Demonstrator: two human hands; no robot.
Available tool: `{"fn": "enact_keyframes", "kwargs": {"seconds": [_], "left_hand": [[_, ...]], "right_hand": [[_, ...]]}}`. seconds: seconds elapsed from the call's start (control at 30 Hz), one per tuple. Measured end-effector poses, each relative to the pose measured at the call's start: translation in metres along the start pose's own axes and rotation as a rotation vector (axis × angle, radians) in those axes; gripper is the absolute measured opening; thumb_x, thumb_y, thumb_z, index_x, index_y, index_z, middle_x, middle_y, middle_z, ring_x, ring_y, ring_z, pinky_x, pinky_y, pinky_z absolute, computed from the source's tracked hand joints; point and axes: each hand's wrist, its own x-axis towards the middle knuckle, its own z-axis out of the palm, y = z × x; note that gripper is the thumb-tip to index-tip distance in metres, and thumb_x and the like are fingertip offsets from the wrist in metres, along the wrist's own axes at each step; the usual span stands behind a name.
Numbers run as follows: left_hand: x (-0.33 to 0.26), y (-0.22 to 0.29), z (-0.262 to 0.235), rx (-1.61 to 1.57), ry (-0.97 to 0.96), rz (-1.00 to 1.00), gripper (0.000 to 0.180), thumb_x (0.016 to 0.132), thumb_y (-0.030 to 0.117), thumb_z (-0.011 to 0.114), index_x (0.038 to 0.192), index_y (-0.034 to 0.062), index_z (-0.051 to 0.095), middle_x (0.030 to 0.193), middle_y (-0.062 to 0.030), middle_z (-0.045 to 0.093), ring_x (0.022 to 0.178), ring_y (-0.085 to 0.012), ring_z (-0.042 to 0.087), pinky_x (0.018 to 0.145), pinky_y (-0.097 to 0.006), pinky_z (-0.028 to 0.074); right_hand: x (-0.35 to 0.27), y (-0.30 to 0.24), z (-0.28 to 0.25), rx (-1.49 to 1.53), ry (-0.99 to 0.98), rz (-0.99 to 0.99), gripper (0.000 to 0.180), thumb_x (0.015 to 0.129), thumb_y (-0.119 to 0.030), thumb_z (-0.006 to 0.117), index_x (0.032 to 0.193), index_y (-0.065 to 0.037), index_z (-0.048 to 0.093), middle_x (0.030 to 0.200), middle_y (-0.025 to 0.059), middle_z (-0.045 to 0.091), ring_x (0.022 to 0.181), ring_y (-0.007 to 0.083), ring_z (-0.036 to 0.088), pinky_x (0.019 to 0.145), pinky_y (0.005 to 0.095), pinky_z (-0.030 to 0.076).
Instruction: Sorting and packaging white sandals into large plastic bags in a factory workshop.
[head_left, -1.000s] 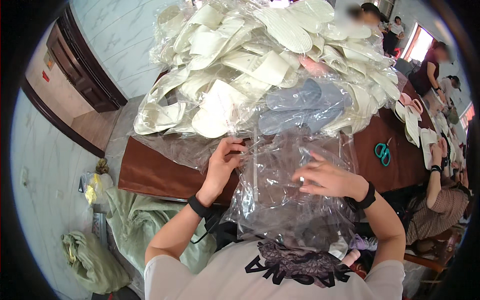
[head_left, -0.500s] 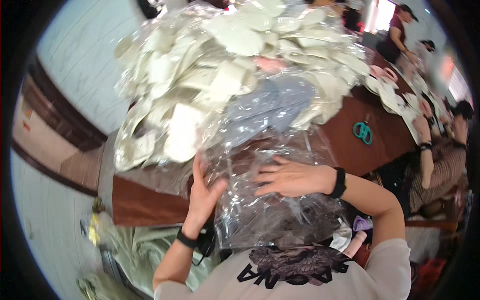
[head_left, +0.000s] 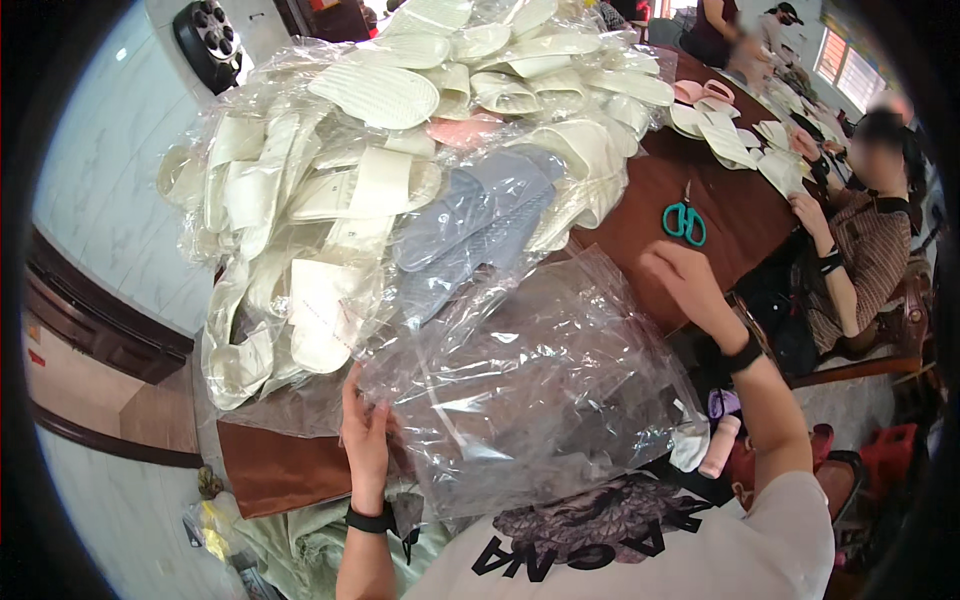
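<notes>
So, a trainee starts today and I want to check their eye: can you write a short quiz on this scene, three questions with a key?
1. Which of the person's hands is nearer the scissors?
2. True or false: the big clear bag lies nearer the person's shirt than the blue slippers do.
3. What colour is the table under the scissors?
A. White
B. Brown
C. Green

Key:
1. The right hand.
2. True.
3. B.
</notes>
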Motion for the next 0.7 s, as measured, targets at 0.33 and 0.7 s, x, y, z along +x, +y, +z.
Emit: {"fn": "enact_keyframes", "kwargs": {"seconds": [0.33,0.7], "left_hand": [[-0.009,0.001,-0.003,-0.008,-0.116,0.01,0.057,0.094,-0.001,0.054,0.148,0.0049,0.036,0.116,-0.0059,0.061,0.079,-0.0078,0.057,0.067,-0.023,0.05],[-0.029,0.031,-0.015,-0.019,-0.054,0.299,0.059,0.089,-0.011,0.046,0.145,0.0068,0.043,0.139,-0.0107,0.057,0.078,-0.0031,0.051,0.07,-0.017,0.042]], "right_hand": [[-0.059,-0.031,0.012,0.683,-0.028,0.289,0.01,0.09,0.001,0.059,0.1,-0.001,0.058,0.078,0.0024,0.061,0.07,0.0053,0.056,0.063,0.0225,0.046],[-0.023,-0.017,0.056,0.464,-0.1,0.151,0.045,0.085,-0.005,0.068,0.126,-0.006,0.049,0.086,0.0113,0.061,0.082,0.0197,0.063,0.074,0.0311,0.049]]}}
